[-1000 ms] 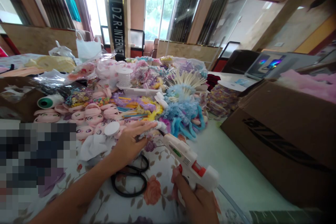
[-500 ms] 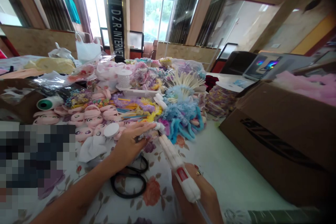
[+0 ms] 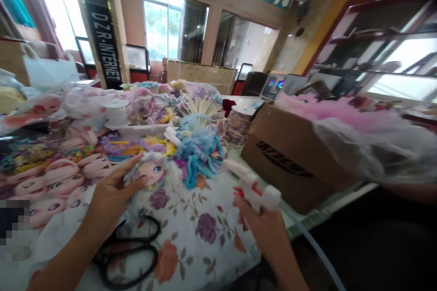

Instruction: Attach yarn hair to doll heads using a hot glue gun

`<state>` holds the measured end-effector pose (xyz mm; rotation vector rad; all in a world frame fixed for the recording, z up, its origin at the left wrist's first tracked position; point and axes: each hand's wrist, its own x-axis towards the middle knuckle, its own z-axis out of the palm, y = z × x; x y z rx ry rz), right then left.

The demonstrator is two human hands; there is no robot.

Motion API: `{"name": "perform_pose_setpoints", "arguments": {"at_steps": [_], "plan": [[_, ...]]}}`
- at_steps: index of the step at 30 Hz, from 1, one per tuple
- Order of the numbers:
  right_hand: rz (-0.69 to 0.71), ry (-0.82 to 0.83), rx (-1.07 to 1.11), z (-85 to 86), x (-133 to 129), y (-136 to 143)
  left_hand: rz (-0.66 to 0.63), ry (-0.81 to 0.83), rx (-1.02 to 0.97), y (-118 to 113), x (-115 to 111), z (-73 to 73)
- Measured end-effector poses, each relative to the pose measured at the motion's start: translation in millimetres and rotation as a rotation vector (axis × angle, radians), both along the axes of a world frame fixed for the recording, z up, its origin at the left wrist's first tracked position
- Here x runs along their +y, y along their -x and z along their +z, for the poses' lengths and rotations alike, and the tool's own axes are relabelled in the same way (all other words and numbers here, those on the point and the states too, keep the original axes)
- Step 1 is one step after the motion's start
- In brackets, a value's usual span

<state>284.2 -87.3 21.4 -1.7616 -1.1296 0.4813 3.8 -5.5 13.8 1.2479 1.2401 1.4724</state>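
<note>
Left hand (image 3: 109, 189) at 8 o'clock on my feed, pinching; scissors (image 3: 131, 251) at 7. In that pinch, at 8: doll head (image 3: 152, 173). Looks light, soft, probably easy to crush; I'd hold the hair rim, off the face. Glue gun (image 3: 251, 183) at 5, right hand (image 3: 265, 222) wrapped round its handle.

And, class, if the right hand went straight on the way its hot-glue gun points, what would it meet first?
Most likely the light-blue curly yarn: the hot-glue gun in the right hand aims towards it, though depth is unclear and the gun might pass above.
</note>
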Motion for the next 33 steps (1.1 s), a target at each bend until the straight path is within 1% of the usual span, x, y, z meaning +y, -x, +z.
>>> {"name": "perform_pose_setpoints", "arguments": {"at_steps": [1,3,4,5,7,10,13,15,18,21,22,23,24,25,26,27,28,29,30,31,33], "plan": [[0.018,0.065,-0.049,1.5,9,-18,-0.003,0.026,-0.036,0,0,-0.2],[-0.042,0.136,-0.197,2.1,30,-53,-0.017,0.056,-0.053,-2,-1,-0.5],[-0.051,0.137,-0.279,1.1,42,-68,-0.026,0.059,-0.046,-3,-2,-0.8],[-0.06,0.129,-0.311,-0.8,54,-80,-0.037,0.057,-0.031,-3,-2,-1.1],[-0.045,0.107,-0.362,-6.5,75,-94,-0.057,0.047,-0.009,-5,-3,-2.3],[-0.016,0.1,-0.404,-16.8,97,-98,-0.074,0.034,0.006,-4,-2,-4.8],[-0.013,0.126,-0.434,-23.8,106,-98,-0.088,0.026,0.044,-3,-1,-6.1],[-0.027,0.149,-0.456,-25.3,102,-99,-0.093,0.027,0.06,-3,-1,-5.6],[-0.042,0.185,-0.493,-25.5,83,-97,-0.106,0.026,0.043,-4,-2,-3.7],[-0.058,0.213,-0.565,-28.0,56,-81,-0.132,0.014,0.063,-5,-2,-3.2],[-0.098,0.184,-0.647,-29.0,48,-71,-0.14,0.01,0.081,-5,-2,-3.5],[-0.126,0.097,-0.706,-29.4,41,-60,-0.148,0.007,0.095,-5,-2,-3.9],[-0.124,-0.02,-0.702,-28.8,36,-47,-0.153,0.002,0.103,-5,-1,-4.3],[-0.06,-0.124,-0.639,-26.7,33,-33,-0.156,-0.006,0.108,-6,-1,-4.7],[0.051,-0.189,-0.521,-23.0,33,-18,-0.161,-0.016,0.109,-6,-1,-4.8],[0.196,-0.191,-0.359,-17.9,35,-3,-0.166,-0.026,0.103,-6,-1,-4.7],[0.341,-0.155,-0.174,-11.7,40,11,-0.173,-0.033,0.097,-7,-2,-4.3],[0.472,-0.112,-0.003,-5.0,47,24,-0.178,-0.037,0.088,-7,-2,-3.7],[0.581,-0.08,0.123,1.6,56,36,-0.181,-0.039,0.079,-8,-2,-2.8],[0.657,-0.056,0.207,7.3,65,46,-0.185,-0.041,0.074,-8,-2,-1.7],[0.721,-0.03,0.275,14.3,82,62,-0.189,-0.052,0.081,-9,-3,0.5]]}}
